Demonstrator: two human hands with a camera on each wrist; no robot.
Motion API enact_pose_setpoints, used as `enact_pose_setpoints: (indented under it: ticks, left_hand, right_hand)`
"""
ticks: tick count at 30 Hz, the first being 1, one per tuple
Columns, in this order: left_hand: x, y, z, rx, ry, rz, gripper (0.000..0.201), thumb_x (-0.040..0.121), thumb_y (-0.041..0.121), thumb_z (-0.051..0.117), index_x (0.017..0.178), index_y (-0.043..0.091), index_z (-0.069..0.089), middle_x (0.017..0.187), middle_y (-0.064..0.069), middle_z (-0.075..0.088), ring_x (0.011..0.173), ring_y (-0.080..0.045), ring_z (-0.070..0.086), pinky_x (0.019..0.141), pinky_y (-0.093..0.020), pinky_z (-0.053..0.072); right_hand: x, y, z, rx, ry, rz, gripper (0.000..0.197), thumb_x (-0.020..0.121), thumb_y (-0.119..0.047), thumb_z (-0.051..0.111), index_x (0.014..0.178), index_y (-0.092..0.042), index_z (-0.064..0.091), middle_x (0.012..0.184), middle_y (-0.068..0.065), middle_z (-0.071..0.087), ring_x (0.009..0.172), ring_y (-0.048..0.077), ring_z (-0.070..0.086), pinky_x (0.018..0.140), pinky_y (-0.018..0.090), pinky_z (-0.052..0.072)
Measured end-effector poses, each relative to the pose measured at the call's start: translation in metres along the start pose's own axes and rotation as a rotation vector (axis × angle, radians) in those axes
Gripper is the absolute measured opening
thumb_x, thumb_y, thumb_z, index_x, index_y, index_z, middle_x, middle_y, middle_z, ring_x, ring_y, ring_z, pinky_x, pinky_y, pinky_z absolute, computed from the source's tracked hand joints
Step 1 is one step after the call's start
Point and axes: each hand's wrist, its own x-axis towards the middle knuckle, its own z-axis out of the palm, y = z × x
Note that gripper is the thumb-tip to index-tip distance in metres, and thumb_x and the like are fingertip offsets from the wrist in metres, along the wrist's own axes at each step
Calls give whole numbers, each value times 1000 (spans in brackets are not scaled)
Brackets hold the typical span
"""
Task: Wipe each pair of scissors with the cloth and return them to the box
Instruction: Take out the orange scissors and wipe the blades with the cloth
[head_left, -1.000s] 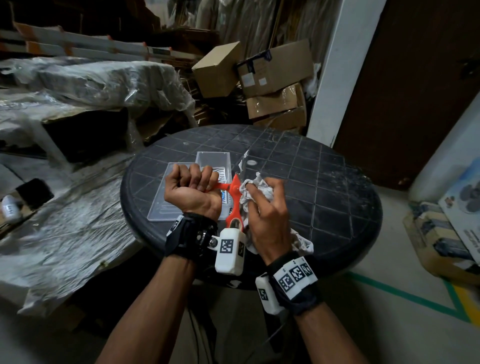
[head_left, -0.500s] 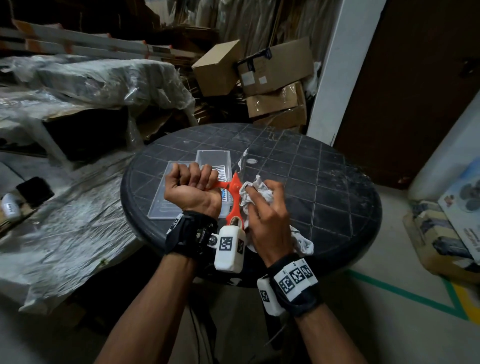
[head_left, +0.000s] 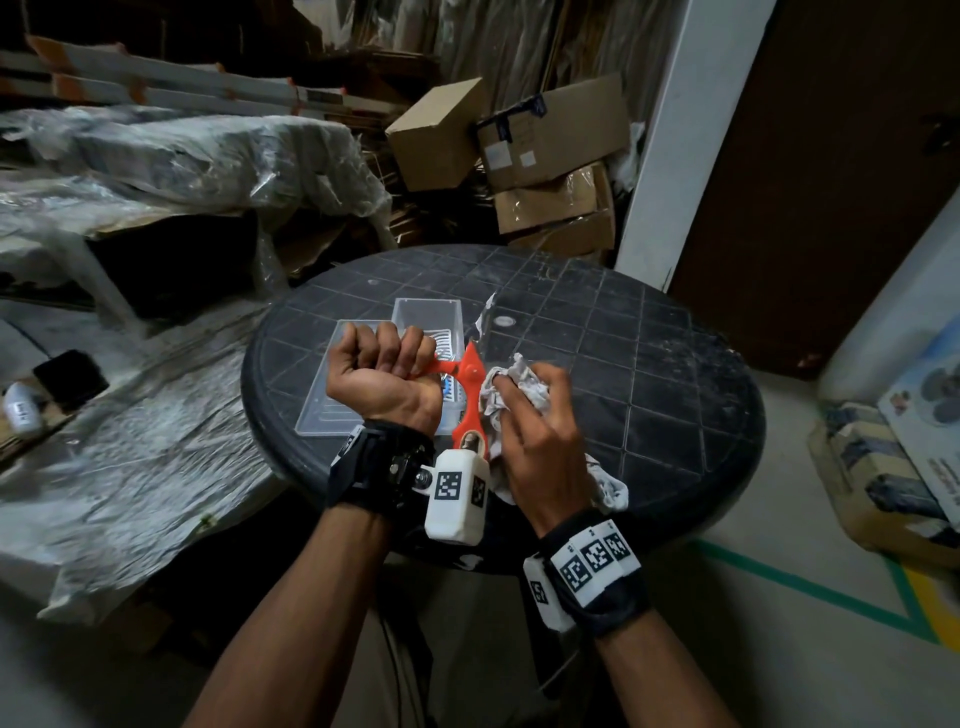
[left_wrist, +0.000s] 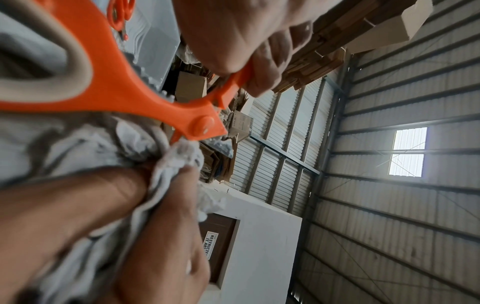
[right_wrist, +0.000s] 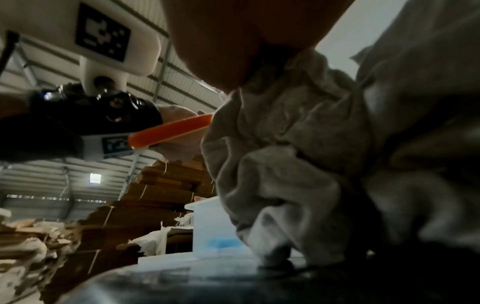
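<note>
Wiping step: left hand (head_left: 382, 376) fists orange plastic-handled scissors (head_left: 466, 384) over clear plastic box (head_left: 427, 317), right hand (head_left: 535, 431) bunching crumpled white cloth (head_left: 511, 387) against them; next, probably box them.

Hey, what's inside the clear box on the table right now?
Behind the left hand, the clear box shows an orange-handled pair of scissors in the left wrist view. The hand covers the rest.

Round dark table (head_left: 649, 374), surface scored in a diamond grid and dusty. Beyond it, stacked cardboard boxes (head_left: 550, 150) against a white pillar (head_left: 670, 135); brown door (head_left: 831, 171) to the right. Plastic-wrapped bundles (head_left: 171, 161) on the left. Green and yellow floor tape (head_left: 810, 590) (lower right corner). Corrugated metal wall (left_wrist: 389, 185) with a lit window (left_wrist: 407, 151).
</note>
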Motion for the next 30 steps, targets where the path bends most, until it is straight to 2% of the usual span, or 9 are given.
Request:
enact_pose_setpoints:
  ticks: [4,7,12,16,19,22,23,27,30]
  left_hand:
    - [0,1,-7,-14,-2,-7,45,97,22,35,55,23,19,49,5,14,41,-12,11,42,-22,15]
    - [0,3,-8,-26,-11,-10,44,97,22,34,56,24,18,47,5,15,40,-11,12,41,-22,15]
    - [-1,1,1,-16,-11,-1,46,97,22,36,54,23,19,49,5,14,42,-11,11,43,-23,14]
    - [-3,1,1,-24,-17,-1,47,97,22,35,53,23,20,48,5,14,41,-11,11,42,-22,14]
    - [-2,5,-3,-8,-12,5,44,96,22,35,56,24,17,48,5,14,41,-11,11,41,-22,14]
    - [-2,5,-6,-16,-15,8,45,96,22,36,55,24,17,48,5,13,41,-11,11,41,-22,15]
    - [-2,4,-5,-17,-14,11,45,96,22,35,55,24,18,48,5,13,41,-11,11,41,-21,15]
    - [-6,-1,1,-19,-5,13,47,97,23,34,52,23,22,49,5,14,41,-11,12,41,-21,16]
    - [-7,-1,2,-15,-29,10,48,98,23,34,51,22,23,48,6,14,40,-10,12,41,-20,16]
  right_hand:
    - [-2,8,1,-17,26,69,33,92,8,66,123,-3,72,131,21,52,90,32,68,72,41,63]
    - [0,9,-1,-12,78,106,33,92,8,65,121,-3,73,131,18,50,95,31,68,73,40,64]
    - [-5,-1,-5,41,35,-30,33,101,-8,50,127,-1,70,136,7,39,101,29,66,80,41,63]
    - [-4,10,-4,32,55,50,32,101,-5,52,127,-3,71,137,9,40,93,30,68,77,40,63]
    - [3,19,-8,-2,133,171,31,93,4,63,121,-5,74,131,17,50,78,22,63,66,34,62]
    - [9,17,-14,-25,200,177,35,86,10,71,117,-5,77,123,22,58,79,11,56,72,18,55]
    - [9,13,-16,-25,215,146,33,87,8,70,117,-5,77,122,22,59,82,10,56,75,17,54]
    - [4,2,-10,19,147,34,30,98,-6,56,121,-4,73,129,19,52,103,23,62,86,32,59]
    - [1,9,-5,32,77,67,33,101,-10,50,126,-3,71,135,11,42,97,29,66,79,40,62]
